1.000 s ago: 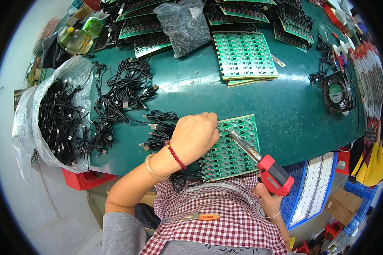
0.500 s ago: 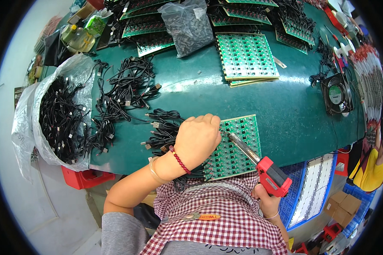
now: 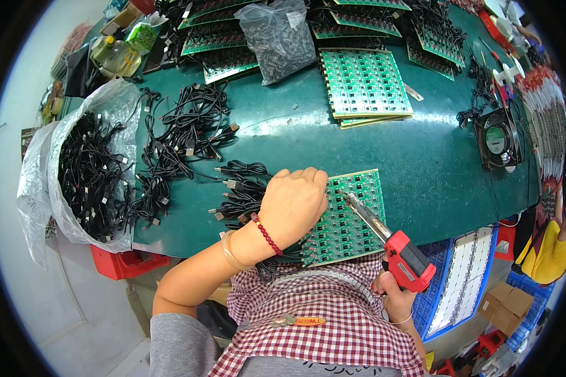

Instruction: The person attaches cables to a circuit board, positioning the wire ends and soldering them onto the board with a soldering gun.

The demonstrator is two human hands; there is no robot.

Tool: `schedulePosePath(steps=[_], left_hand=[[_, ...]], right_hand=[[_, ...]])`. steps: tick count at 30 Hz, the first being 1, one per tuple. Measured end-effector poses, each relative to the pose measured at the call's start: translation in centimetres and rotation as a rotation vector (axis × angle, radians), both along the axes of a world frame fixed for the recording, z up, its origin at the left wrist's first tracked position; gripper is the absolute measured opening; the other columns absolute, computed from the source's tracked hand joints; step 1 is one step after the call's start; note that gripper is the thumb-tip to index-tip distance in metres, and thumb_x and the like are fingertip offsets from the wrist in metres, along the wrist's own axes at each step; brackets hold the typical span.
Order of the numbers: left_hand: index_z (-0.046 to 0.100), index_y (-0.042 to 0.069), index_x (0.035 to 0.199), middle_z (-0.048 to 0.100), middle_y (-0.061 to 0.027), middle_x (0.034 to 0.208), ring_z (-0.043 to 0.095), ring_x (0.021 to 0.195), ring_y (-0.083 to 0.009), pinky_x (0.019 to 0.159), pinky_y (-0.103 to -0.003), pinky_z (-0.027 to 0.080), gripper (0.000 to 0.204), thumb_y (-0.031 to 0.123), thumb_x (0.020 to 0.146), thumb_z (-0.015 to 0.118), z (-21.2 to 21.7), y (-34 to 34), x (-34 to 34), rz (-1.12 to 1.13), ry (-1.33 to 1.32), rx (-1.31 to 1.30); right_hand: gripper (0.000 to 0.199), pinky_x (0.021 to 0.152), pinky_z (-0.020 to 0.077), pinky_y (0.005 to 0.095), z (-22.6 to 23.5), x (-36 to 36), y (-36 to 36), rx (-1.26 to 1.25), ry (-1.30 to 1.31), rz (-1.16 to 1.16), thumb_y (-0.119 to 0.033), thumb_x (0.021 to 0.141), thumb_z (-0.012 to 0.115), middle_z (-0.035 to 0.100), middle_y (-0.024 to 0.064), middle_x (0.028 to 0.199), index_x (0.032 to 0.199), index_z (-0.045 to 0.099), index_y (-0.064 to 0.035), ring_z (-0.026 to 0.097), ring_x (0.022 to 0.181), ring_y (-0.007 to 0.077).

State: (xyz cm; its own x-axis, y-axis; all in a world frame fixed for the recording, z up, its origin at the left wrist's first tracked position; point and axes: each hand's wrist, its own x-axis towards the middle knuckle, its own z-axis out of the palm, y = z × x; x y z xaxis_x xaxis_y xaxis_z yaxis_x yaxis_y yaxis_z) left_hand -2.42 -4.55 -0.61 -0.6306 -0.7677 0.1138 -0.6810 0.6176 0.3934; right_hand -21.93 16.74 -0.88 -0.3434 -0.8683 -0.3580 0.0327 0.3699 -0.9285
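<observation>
A green circuit board with rows of small black parts lies at the table's near edge. My left hand is closed over the board's left side, knuckles up. Its fingertips are hidden, so what they pinch does not show. Low on the right, my right hand grips a red and black soldering gun. The gun's metal barrel slants up and left across the board, its tip close to my left fingers. Black USB cables lie bundled beside my left hand, some running under my wrist toward the board's left edge.
More boards are stacked beyond, near a clear bag of small dark parts. On the left sit a loose cable pile and a plastic bag of cables. A black fan stands at the right.
The soldering gun has shifted slightly to the right, its tip a little farther from my left fingers. My left hand has barely moved.
</observation>
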Motion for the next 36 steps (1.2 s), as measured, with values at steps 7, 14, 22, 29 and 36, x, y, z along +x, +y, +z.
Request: schedulePosePath(steps=[7, 14, 22, 29, 36], left_hand=[[0.058, 0.008, 0.08, 0.054, -0.0053, 0.081, 0.056, 0.082, -0.0214, 0.072, -0.036, 0.039, 0.014, 0.018, 0.076, 0.067, 1.9, 0.3, 0.3, -0.017, -0.082, -0.111], [0.059, 0.008, 0.098, 0.059, -0.0063, 0.089, 0.055, 0.09, -0.0258, 0.074, -0.038, 0.042, 0.028, 0.016, 0.075, 0.071, 2.1, -6.4, 10.0, 0.437, -0.423, -0.325], [0.063, 0.011, 0.106, 0.062, -0.0037, 0.083, 0.057, 0.083, -0.0241, 0.071, -0.036, 0.039, 0.033, 0.001, 0.074, 0.059, 2.0, -7.2, 10.7, 0.243, -0.153, -0.193], [0.062, -0.001, 0.107, 0.063, -0.0124, 0.091, 0.063, 0.086, -0.0264, 0.075, -0.033, 0.049, 0.036, -0.011, 0.076, 0.047, 2.1, -9.2, 10.1, 0.157, 0.24, 0.111], [0.06, 0.007, 0.09, 0.063, -0.0106, 0.091, 0.06, 0.087, -0.0292, 0.075, -0.043, 0.045, 0.016, 0.017, 0.08, 0.066, -1.0, -14.0, 8.7, 0.372, -0.199, -0.397]], right_hand=[[0.017, 0.054, 0.0441, 0.0261, 1.7, 0.3, -0.9, -0.039, -0.151, -0.157, -0.004, 0.086, 0.062, 0.06, 0.0056, 0.069, 0.1, 0.057, 0.0044, 0.055, 0.057, 0.0124], [0.032, 0.047, 0.0368, 0.0269, 1.8, -0.4, -1.9, -0.161, -0.149, -0.158, -0.014, 0.089, 0.057, 0.044, 0.0038, 0.057, 0.115, 0.046, 0.0027, 0.04, 0.047, 0.0117], [0.033, 0.044, 0.0355, 0.0259, 2.1, -0.1, -2.7, -0.216, -0.185, -0.208, -0.015, 0.089, 0.057, 0.043, 0.0038, 0.056, 0.114, 0.045, 0.0035, 0.039, 0.045, 0.0114], [0.032, 0.044, 0.0368, 0.0261, 2.3, -0.3, -2.7, -0.242, -0.158, -0.198, -0.014, 0.089, 0.056, 0.044, 0.0047, 0.056, 0.113, 0.046, 0.0036, 0.04, 0.046, 0.0115], [0.032, 0.047, 0.039, 0.0266, 2.6, 0.0, -2.6, -0.243, -0.214, -0.218, -0.01, 0.088, 0.055, 0.046, 0.0049, 0.058, 0.115, 0.046, 0.0046, 0.042, 0.047, 0.0117]])
